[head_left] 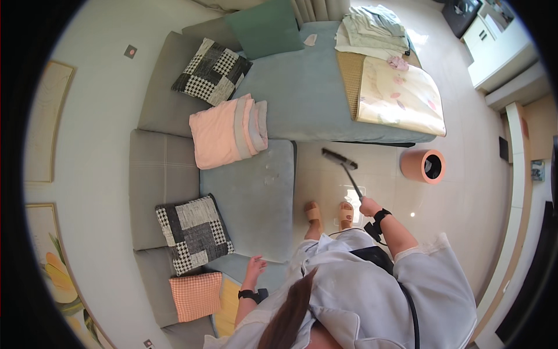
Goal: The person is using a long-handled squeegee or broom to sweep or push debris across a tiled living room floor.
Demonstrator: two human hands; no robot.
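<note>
A black-headed brush (342, 159) with a slim handle is held in the right hand (370, 207), the fingers closed around the handle's near end. The brush is pointed away from the body, its head seen over the pale tiled floor (381, 174) between the sofa and a round, salmon-coloured bin (411, 166); whether the tiles are touched by it cannot be told. The left hand (254, 269) is held out with its fingers loosely spread and nothing gripped — it is placed at the near edge of a grey-blue seat cushion (250, 200), though contact cannot be made out. A dark band is worn on each wrist.

Folded pink and grey bedding (215, 132) is set where two sections of the sofa meet, and black-and-white patchwork pillows (197, 230) are leaned along the backrest. An orange checked pillow (196, 296) is seen nearer the body. On the far section, a floral mat (401, 96) is laid beside a pile of folded cloth (372, 32) — a green pillow (273, 29) is propped behind.
</note>
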